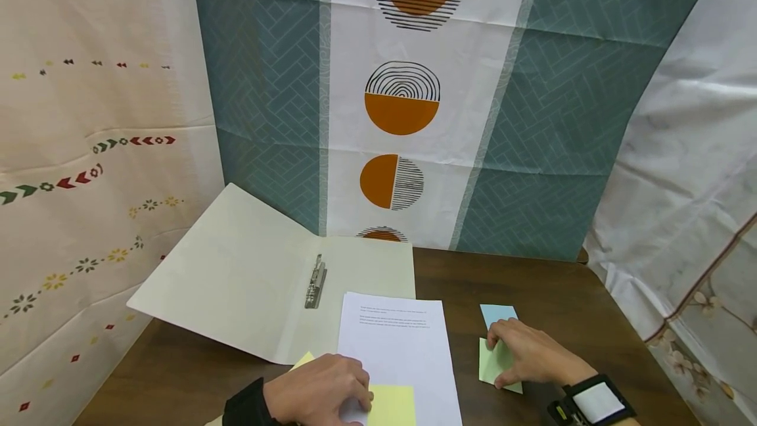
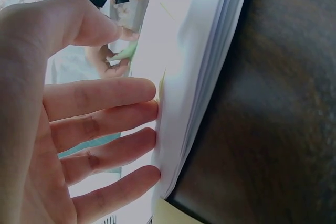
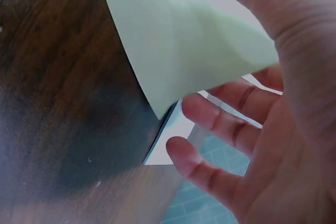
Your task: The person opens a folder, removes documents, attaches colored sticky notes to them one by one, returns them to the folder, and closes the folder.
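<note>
- Far left there's an open cream folder [image 1: 248, 275] lying flat on the dark wooden tabletop [image 1: 568, 281], with its metal clip [image 1: 315, 281] sitting along the spine.
- Just right of that clip, a white printed sheet [image 1: 396, 340] lies partly over the folder's right flap; only a few lines of small text at the top, too tiny to read.
- The person's left hand [image 1: 322, 390] rests at the bottom edge of that sheet, in a black sleeve [image 1: 245, 406]. In the left wrist view its fingers [image 2: 105, 124] are straight and side by side, tips pressed against the edge of what looks like a thin stack of white paper.
- Right beside that hand is a yellow sticky note [image 1: 391, 405] lying on the white sheet, and another yellow corner [image 1: 304, 360] pokes out just left of the hand.
- Further right, apart from the sheet, a light blue note [image 1: 498, 314] lies flat on the tabletop.
- Touching it just below is a pale green note [image 1: 492, 361], and the right hand [image 1: 532, 354] is on it. From the right wrist view, the thumb and fingers [image 3: 210, 114] pinch the green note [image 3: 178, 45], lifting and bending one side off the wood.
- That wrist wears a black strap with a white-faced device [image 1: 594, 403].
</note>
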### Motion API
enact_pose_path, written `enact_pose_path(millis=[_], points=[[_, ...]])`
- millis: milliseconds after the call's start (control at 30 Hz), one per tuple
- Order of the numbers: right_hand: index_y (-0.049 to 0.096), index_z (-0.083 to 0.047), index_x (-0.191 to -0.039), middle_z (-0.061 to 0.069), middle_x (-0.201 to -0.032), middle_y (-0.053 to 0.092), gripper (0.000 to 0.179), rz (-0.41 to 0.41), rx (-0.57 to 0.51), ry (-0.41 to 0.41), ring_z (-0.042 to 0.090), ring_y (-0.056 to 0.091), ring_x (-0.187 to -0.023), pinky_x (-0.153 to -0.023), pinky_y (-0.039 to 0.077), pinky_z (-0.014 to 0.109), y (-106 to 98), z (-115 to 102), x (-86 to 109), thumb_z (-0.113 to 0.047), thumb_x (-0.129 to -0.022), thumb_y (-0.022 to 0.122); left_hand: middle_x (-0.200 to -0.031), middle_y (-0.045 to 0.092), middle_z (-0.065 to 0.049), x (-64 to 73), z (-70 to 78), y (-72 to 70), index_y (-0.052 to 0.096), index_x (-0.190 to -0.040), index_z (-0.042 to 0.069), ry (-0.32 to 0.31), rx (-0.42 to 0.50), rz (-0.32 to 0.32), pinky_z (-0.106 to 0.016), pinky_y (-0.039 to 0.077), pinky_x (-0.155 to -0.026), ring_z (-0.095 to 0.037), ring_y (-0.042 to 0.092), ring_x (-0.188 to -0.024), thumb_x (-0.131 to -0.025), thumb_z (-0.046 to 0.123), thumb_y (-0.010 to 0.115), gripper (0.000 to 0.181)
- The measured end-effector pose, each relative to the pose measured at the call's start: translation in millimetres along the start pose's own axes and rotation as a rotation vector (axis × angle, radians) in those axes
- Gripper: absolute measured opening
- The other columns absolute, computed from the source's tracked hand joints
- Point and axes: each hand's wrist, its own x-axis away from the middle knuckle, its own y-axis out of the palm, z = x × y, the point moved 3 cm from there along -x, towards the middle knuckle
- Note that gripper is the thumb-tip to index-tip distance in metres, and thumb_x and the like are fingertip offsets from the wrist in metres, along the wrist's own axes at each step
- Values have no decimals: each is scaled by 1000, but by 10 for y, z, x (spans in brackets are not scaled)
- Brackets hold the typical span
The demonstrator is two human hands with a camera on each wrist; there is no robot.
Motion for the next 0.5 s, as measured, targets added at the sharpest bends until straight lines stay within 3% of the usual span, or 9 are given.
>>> enact_pose_path(millis=[233, 500], points=[[73, -30, -103, -10, -114, 58, 48, 0, 65, -26, 6, 54, -99, -69, 47, 26, 1, -7, -12, -53, -74, 103, -106, 83, 15, 1, 9, 0, 90, -114, 24, -1, -5, 6, -1, 40, -84, 12, 60, -93, -102, 58, 72, 40], [69, -27, -106, -15, -105, 60, 47, -31, 12, -45, -3, 49, -85, -69, 42, 25, 0, -32, -15, -42, -78, 103, -106, 82, 17, 0, 2, 10, 90, -114, 26, 12, -19, 5, -1, 39, -84, 12, 59, -93, -102, 60, 71, 40]])
